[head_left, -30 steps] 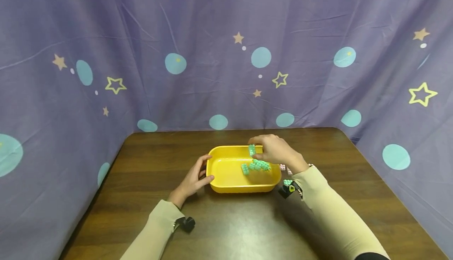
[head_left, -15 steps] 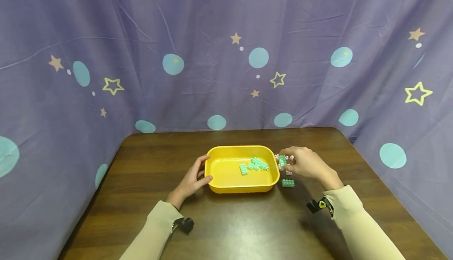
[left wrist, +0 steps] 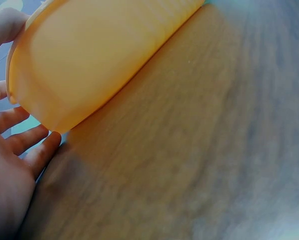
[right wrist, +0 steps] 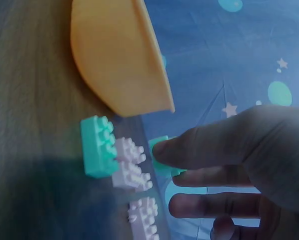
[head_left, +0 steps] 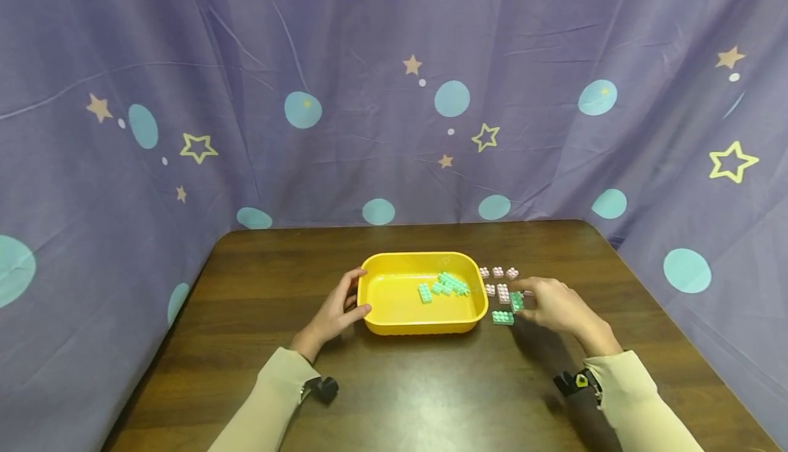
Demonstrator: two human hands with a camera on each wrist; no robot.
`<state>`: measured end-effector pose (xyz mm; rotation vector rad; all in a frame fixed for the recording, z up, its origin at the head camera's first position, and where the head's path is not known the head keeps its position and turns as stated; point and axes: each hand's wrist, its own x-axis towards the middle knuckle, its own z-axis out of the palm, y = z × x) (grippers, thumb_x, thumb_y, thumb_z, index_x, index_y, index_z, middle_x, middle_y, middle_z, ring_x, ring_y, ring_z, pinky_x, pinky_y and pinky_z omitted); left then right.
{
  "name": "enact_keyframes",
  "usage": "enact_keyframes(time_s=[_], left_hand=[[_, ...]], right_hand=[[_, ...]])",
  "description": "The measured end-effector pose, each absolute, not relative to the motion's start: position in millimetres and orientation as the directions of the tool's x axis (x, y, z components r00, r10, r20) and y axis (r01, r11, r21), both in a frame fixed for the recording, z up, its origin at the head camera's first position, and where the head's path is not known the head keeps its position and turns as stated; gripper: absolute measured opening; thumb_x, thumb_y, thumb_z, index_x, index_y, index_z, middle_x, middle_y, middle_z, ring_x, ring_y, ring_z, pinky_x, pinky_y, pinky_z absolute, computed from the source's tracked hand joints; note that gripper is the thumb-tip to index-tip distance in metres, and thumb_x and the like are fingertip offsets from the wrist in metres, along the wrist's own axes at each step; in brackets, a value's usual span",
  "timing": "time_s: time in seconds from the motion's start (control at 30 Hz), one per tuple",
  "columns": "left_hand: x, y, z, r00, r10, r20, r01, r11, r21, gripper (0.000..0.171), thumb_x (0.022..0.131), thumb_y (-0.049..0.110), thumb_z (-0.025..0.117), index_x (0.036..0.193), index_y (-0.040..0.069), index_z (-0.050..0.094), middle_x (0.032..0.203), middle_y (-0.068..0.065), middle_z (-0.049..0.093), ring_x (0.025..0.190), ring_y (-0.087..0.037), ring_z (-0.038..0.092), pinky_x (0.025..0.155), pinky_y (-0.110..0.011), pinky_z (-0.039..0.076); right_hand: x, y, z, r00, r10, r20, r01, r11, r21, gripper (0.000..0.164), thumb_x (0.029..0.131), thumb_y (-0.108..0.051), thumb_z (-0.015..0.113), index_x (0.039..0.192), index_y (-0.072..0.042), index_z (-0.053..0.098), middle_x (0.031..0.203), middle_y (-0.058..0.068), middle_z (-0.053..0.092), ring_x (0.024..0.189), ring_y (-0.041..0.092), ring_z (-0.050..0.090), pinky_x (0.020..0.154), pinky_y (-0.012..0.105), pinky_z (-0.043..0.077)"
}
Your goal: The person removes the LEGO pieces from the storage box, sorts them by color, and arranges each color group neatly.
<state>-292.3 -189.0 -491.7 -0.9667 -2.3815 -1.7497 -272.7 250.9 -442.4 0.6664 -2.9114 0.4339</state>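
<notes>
In the head view my left hand (head_left: pixel 335 312) holds the left end of a yellow plastic tray (head_left: pixel 423 327), thumb on the near side and fingers on the far side. The left wrist view shows its fingers (left wrist: pixel 45 149) touching the tray's end wall. My right hand (head_left: pixel 560 308) pinches a green building brick (head_left: pixel 517 301) between thumb and fingertips, right of the tray. Another green brick (head_left: pixel 503 318) lies on the table just below it. Several pink bricks (head_left: pixel 503 293) lie beside the tray, one partly hidden by the right hand. Inside the tray are several green bricks (head_left: pixel 425 293).
The brown wooden table (head_left: pixel 394 390) stretches around the tray on all sides. A purple curtain (head_left: pixel 345 178) with stars and blue ovals hangs behind the table and along both sides.
My right hand has moved from above the tray to the right, over the pink bricks, then towards me, with the green brick held throughout. The left hand stays at the tray's end.
</notes>
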Motion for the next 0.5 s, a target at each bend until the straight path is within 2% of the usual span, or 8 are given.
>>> enact_keyframes(time_s=[0.23, 0.5], left_hand=[[-300.1, -190.8, -503.2, -0.809, 0.462, 0.364, 0.495, 0.201, 0.845, 0.066, 0.089, -0.001, 0.064, 0.143, -0.011, 0.027, 0.151, -0.034, 0.024, 0.133, -0.051, 0.037, 0.100, -0.060, 0.042], [-310.8, -193.4, -522.8, -0.812, 0.436, 0.389, 0.510, 0.203, 0.836, 0.067, 0.089, 0.002, 0.066, 0.145, 0.000, 0.029, 0.152, -0.025, 0.029, 0.134, -0.045, 0.039, 0.101, -0.059, 0.043]], right_hand=[[-269.9, 259.0, -452.9, -0.911, -0.392, 0.126, -0.411, 0.879, -0.242, 0.045, 0.069, -0.014, 0.082, 0.113, -0.014, 0.071, 0.109, 0.009, 0.071, 0.094, 0.033, 0.068, 0.068, 0.050, 0.055], [-268.6, 260.8, -465.4, -0.912, -0.404, 0.075, -0.409, 0.875, -0.259, 0.043, 0.068, -0.014, 0.083, 0.109, -0.019, 0.070, 0.092, 0.000, 0.070, 0.080, 0.021, 0.063, 0.059, 0.043, 0.050]])
